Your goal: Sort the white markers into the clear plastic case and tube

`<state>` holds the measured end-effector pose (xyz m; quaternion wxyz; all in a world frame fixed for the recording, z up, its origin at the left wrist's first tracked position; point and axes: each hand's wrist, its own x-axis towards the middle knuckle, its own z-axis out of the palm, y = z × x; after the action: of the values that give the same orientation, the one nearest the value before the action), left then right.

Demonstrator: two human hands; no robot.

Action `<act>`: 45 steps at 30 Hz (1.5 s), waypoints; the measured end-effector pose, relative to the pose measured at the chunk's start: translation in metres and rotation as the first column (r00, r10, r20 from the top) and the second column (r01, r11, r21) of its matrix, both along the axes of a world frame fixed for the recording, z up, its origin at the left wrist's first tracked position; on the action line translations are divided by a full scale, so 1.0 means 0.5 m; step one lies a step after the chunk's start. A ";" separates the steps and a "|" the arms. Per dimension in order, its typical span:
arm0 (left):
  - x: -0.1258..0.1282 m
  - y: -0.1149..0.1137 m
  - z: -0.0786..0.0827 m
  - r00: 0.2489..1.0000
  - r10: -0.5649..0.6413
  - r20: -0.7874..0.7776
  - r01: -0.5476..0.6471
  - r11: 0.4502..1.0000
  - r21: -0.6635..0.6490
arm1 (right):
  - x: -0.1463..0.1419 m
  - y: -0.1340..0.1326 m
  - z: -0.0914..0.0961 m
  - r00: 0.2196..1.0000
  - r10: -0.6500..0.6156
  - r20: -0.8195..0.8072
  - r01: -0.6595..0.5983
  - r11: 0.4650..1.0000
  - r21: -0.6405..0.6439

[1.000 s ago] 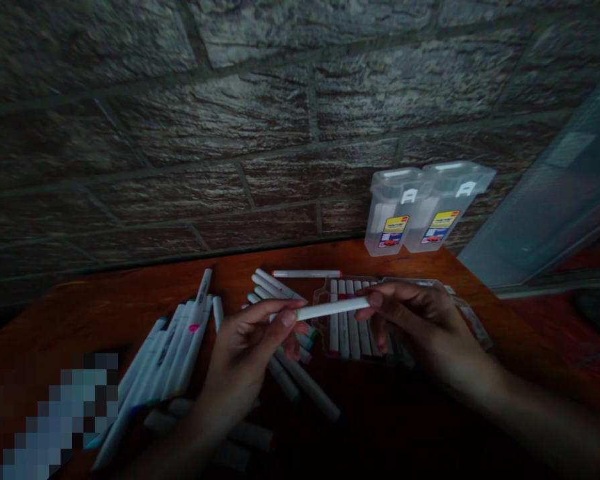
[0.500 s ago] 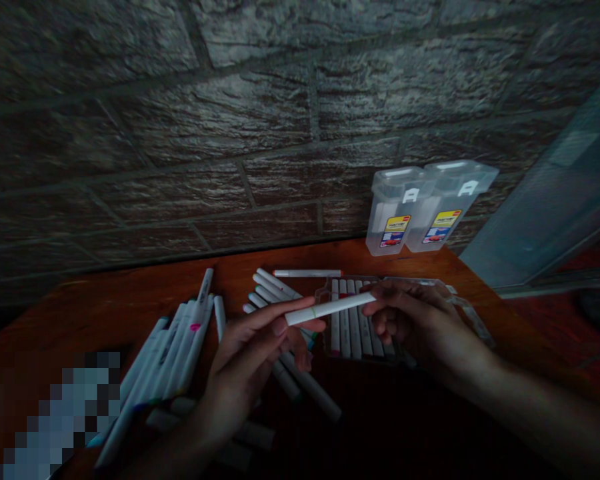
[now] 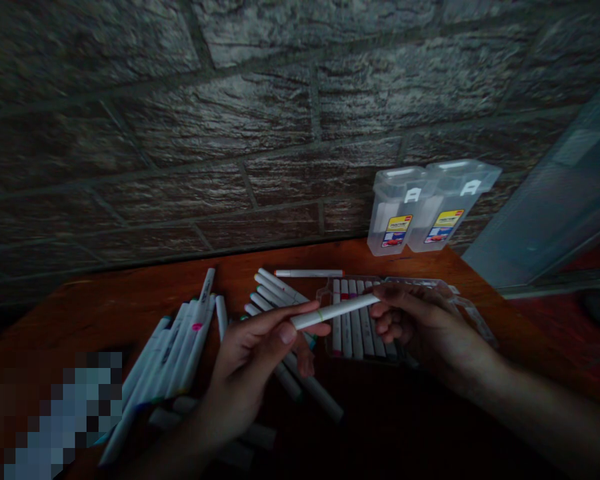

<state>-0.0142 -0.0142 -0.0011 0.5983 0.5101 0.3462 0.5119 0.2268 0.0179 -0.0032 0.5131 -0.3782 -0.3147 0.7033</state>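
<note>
A white marker [image 3: 337, 309] with a thin green ring is held between both hands above the table. My left hand [image 3: 260, 360] pinches its left end between thumb and fingers. The other end sits in the closed fingertips of my right hand [image 3: 420, 320]. Beneath the hands, a clear plastic case [image 3: 330, 347] lies open with a row of white markers [image 3: 359, 327] inside; my right hand covers part of it. Loose markers [image 3: 280, 293] with coloured ends spread under and behind my left hand. Another pile of markers [image 3: 180, 353] lies farther left.
Two clear plastic boxes [image 3: 393, 227] with yellow and blue labels stand at the back right, against the stone-block wall [image 3: 280, 167]. A single orange-ended marker [image 3: 309, 273] lies near the back of the wooden table [image 3: 145, 283]. A blurred, pixelated patch covers the lower left.
My left hand has shifted slightly right along the marker, its thumb now lying on the marker's end. My right hand keeps its grip, nearly still.
</note>
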 end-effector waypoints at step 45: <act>0.016 0.011 -0.007 0.931 0.115 -0.347 -0.107 0.993 0.040 | -0.001 -0.030 -0.005 0.778 -0.107 0.619 -0.279 0.824 0.493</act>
<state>-0.0062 -0.0084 -0.0048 0.4922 0.5786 0.4697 0.4498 0.2262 0.0027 -0.0055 0.4328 -0.4056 -0.6754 0.4382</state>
